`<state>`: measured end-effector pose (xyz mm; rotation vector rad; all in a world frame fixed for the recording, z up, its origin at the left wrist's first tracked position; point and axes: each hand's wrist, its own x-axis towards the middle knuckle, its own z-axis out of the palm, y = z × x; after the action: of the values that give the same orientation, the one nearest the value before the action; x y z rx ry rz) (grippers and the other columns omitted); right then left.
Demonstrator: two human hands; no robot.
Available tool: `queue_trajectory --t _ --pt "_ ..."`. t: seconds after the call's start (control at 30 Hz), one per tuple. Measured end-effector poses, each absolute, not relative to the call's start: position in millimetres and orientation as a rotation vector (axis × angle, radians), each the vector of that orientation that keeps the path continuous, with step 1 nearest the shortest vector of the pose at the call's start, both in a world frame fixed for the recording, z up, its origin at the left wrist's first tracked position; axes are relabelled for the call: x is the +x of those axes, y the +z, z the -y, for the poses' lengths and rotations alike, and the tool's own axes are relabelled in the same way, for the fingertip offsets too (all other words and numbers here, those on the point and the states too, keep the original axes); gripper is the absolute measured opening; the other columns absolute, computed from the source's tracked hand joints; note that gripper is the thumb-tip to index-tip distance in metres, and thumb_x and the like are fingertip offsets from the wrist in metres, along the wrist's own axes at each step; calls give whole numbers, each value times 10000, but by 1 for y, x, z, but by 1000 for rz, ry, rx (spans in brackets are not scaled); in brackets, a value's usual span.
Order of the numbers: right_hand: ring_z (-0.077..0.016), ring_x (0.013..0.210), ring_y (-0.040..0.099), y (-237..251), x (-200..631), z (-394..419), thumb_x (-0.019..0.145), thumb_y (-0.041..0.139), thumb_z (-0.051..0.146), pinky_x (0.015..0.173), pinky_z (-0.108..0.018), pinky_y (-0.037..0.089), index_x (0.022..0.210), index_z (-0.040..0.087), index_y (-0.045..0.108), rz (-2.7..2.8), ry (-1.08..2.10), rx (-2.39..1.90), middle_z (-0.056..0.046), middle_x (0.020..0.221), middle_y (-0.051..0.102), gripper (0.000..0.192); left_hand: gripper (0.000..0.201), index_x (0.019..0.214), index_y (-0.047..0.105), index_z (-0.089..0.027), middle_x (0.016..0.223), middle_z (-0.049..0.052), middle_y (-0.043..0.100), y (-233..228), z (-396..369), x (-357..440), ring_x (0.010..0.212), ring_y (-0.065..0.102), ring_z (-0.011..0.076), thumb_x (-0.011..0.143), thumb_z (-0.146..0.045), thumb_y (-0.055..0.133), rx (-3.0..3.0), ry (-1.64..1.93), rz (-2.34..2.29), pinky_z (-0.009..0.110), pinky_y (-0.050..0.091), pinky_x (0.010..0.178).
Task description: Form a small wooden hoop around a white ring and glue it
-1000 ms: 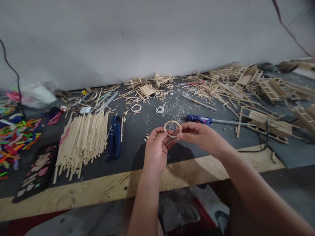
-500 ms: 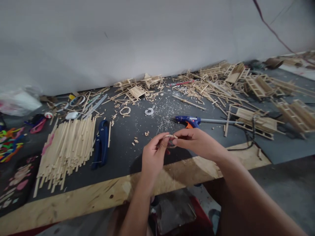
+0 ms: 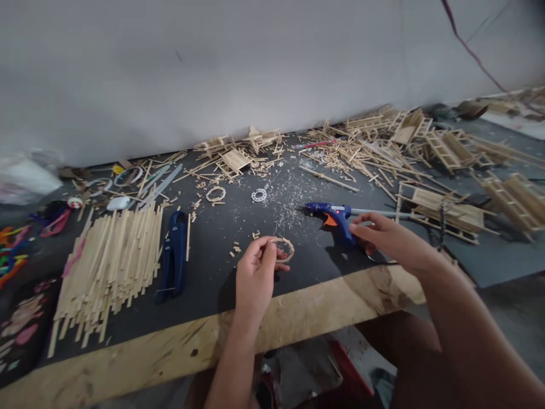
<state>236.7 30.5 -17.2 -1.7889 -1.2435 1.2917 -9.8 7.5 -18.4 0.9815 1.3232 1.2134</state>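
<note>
My left hand (image 3: 258, 272) pinches a small ring of short wooden pieces (image 3: 291, 247) between thumb and fingers, above the dark tabletop near its front edge. Beside the handle of a blue glue gun (image 3: 338, 218) is my right hand (image 3: 377, 236). Its thumb and forefinger are apart at the handle's end; whether they touch it I cannot tell. The gun lies on its side with an orange trigger, a small red light and a clear glue stick out the back. A white round template with holes (image 3: 259, 195) and another wooden ring (image 3: 216, 195) lie farther back.
Left of my hands are a blue cutter (image 3: 174, 255) and a pile of thin wooden sticks (image 3: 108, 272). Small stick-built chairs (image 3: 447, 210) and loose sticks (image 3: 357, 159) crowd the right and back. Wood offcuts (image 3: 235, 249) and glue threads (image 3: 289, 207) are scattered mid-table.
My right hand has let go of the wooden ring and moved right to the glue gun's handle. The left hand keeps the ring, now tilted and more visible.
</note>
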Motion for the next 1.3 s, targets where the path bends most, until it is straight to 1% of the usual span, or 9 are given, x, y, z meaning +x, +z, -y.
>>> queue_trajectory --t 0.17,0.3,0.43,0.53,0.73,0.83,0.97,1.13,1.3 --pt "-134 580 554 -28 223 -35 592 729 271 510 -233 371 799 232 427 937 1330 -1602 48 647 580 368 292 945 606 -142 674 10 574 -18 -8 -6 645 605 154 760 -367 594 953 1171 -1283 279 563 534" --pt "-152 695 597 -26 219 -32 595 679 166 623 -262 436 920 226 511 890 1481 -1403 17 772 617 370 295 938 619 -147 665 12 572 -18 -9 -7 645 601 152 750 -374 604 950 1191 -1271 268 557 522" --pt "-137 592 551 -21 214 -23 646 663 218 552 -264 417 913 200 601 940 1528 -1385 10 703 596 275 308 950 624 -148 656 18 586 -19 -8 -9 628 596 150 744 -377 608 943 1178 -1267 277 554 530" --pt "-122 568 549 -18 204 -19 636 709 261 554 -268 425 853 209 631 811 1528 -1376 9 761 619 236 283 922 620 -147 666 24 586 -17 -5 -8 642 595 153 754 -374 596 949 1149 -1259 277 551 535" --pt "-192 824 622 -4 177 -12 599 760 277 647 -275 461 781 201 621 816 1495 -1297 -43 975 664 242 217 895 588 -167 698 25 578 -12 -2 -4 658 584 147 798 -357 551 986 1109 -1214 224 499 479" --pt "-222 852 630 -2 168 -10 538 796 282 687 -305 474 760 194 607 843 1502 -1320 -51 903 684 305 207 901 578 -183 686 11 570 -13 -2 -1 637 574 136 817 -365 529 997 1100 -1173 226 501 494" --pt "-203 819 631 -4 159 -11 523 797 295 765 -326 473 749 192 625 880 1534 -1316 -29 824 684 302 220 928 574 -196 699 11 586 -15 -3 1 661 587 142 819 -382 527 1012 1095 -1164 243 525 538" --pt "-155 723 600 -2 147 -13 535 779 289 732 -297 461 711 195 605 887 1509 -1325 3 771 650 265 228 948 574 -206 749 13 607 -16 -4 1 669 589 131 806 -383 555 1055 1078 -1204 218 515 541" --pt "-120 640 543 -4 148 -14 591 760 309 627 -259 427 737 192 623 875 1512 -1310 1 753 633 231 230 941 584 -205 701 -1 586 -15 -7 -1 622 564 109 805 -389 557 1082 1113 -1255 188 471 512"
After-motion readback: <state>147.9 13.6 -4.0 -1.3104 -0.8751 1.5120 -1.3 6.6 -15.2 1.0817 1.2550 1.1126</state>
